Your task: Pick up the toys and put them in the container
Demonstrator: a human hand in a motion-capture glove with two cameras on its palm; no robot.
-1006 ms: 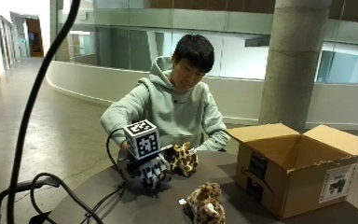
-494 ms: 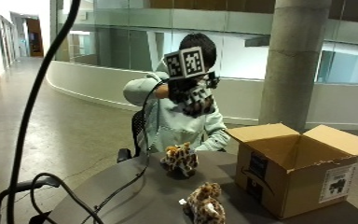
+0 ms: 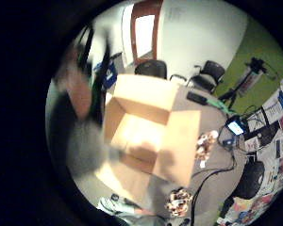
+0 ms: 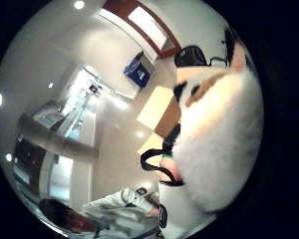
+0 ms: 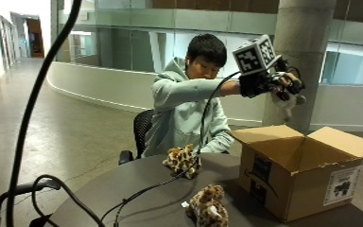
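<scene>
My gloved right hand is raised high above the open cardboard box and grips a white plush toy that hangs over the box's far flap. That toy, white with brown and black patches, fills much of the thumb side palm view. Two spotted plush toys stay on the round table: one near the person, one by the front edge beside the box. The little finger side palm view looks down into the box, with both spotted toys on the table beside it.
The box's flaps stand open and spread wide. A black cable trails across the dark table. A black stand rises at the near left.
My right hand went from the table by the spotted toy, up past the person's face, then right to above the box, carrying the white toy.
</scene>
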